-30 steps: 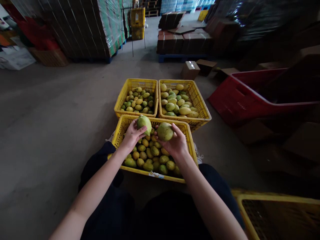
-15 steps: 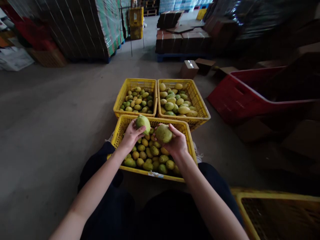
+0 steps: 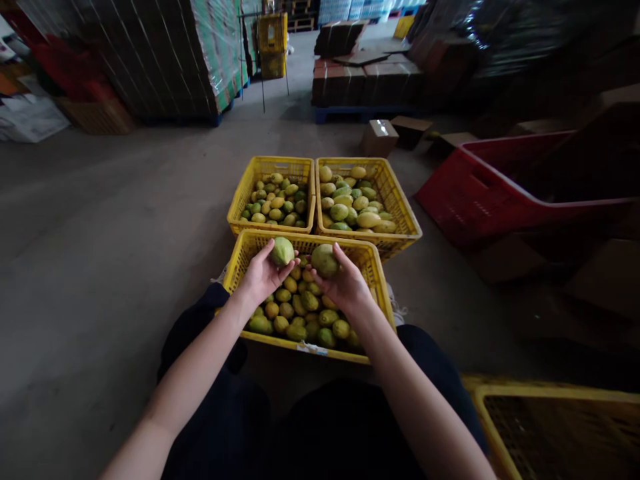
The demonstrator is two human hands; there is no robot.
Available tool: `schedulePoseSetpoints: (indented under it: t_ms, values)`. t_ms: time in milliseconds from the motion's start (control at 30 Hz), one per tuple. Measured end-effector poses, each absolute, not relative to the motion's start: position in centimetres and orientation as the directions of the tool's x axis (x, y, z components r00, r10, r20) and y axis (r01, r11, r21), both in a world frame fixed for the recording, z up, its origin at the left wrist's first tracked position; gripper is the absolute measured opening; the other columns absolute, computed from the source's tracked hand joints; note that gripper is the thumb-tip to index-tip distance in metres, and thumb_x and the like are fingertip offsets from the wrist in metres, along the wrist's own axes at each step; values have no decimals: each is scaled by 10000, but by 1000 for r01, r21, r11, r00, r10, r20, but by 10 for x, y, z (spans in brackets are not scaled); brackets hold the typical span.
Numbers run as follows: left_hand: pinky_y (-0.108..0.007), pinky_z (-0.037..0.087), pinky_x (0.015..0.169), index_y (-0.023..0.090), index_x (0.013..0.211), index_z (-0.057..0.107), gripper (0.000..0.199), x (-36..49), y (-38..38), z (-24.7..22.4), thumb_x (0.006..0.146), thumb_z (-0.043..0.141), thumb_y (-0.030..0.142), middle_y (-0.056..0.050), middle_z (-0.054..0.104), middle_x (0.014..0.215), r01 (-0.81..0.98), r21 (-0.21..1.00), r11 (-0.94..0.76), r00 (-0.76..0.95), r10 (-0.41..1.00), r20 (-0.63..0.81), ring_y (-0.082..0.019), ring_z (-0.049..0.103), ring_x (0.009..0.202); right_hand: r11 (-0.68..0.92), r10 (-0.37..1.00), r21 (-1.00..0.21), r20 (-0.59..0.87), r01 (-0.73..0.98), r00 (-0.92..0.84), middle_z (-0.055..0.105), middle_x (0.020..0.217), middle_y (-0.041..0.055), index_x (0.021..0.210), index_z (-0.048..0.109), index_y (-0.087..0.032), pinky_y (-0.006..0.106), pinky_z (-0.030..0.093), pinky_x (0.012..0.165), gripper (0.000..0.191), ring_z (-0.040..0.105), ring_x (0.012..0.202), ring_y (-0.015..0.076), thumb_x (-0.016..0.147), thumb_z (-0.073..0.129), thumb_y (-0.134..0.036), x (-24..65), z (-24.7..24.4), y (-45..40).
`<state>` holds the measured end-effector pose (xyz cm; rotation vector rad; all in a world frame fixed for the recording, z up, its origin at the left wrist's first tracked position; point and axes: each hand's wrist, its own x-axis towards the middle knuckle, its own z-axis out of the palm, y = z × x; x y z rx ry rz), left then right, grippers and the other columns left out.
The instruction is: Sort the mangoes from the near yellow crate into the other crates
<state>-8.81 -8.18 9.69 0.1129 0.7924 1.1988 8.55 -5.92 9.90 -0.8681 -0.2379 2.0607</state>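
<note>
Head: gap between held fruits

A wrapped pallet load, stacked cardboard and yellow fruit crates mark this as a warehouse

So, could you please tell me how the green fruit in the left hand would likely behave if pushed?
The green fruit would probably roll if pushed on a flat surface, given its rounded outline. It is likely fairly firm, as its visible side shows no obvious dent. It seems light enough for one hand, since the left hand alone supports it.
</note>
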Motion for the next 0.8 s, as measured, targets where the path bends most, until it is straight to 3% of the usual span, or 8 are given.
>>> schedulePoseSetpoints:
  t_ms: [167,300,433,600,667,800]
  values:
    - [-152,541,493,94,1054,588,338,-88,-79,96,910,525,393,-121,658,817,-806,311,504,200,726,-658,-125,638,630,-687,704,-386,-564,-616,-432,715,703,104,842,631,-146,232,544,385,215,644,531,173,843,593,-357,93,92,-56]
    - [-150,485,417,79,1105,587,408,-86,-81,98,929,465,427,-131,669,826,-789,259,557,248,675,-695,-101,593,527,-656,703,-399,-632,-641,-326,697,639,94,832,613,-149,228,544,386,202,645,518,174,863,559,-340,89,94,-56]
    - [-162,444,385,70,1100,602,493,-88,-83,98,906,457,499,-97,649,710,-773,265,576,281,686,-671,-104,558,480,-650,698,-433,-666,-624,-265,686,609,79,859,602,-152,227,527,371,219,630,499,167,886,513,-350,85,102,-58]
    - [-180,403,369,78,1027,609,431,-90,-83,98,889,393,425,-106,638,693,-795,301,527,240,729,-641,-107,511,467,-679,712,-433,-583,-592,-391,669,597,70,806,593,-175,224,432,291,352,504,379,129,880,474,-498,85,97,-57]
    - [-185,361,351,93,990,609,380,-90,-83,98,859,410,390,-113,641,701,-795,358,489,202,771,-604,-105,474,449,-632,759,-445,-521,-634,-391,674,621,66,775,583,-184,218,400,286,314,475,372,117,858,517,-479,84,94,-58]
    - [-200,374,380,100,995,608,365,-90,-85,98,813,433,364,-88,613,658,-792,466,395,104,839,-534,-130,505,477,-525,831,-484,-471,-701,-297,669,659,19,790,593,-202,229,460,381,120,582,521,145,810,602,-320,83,92,-58]
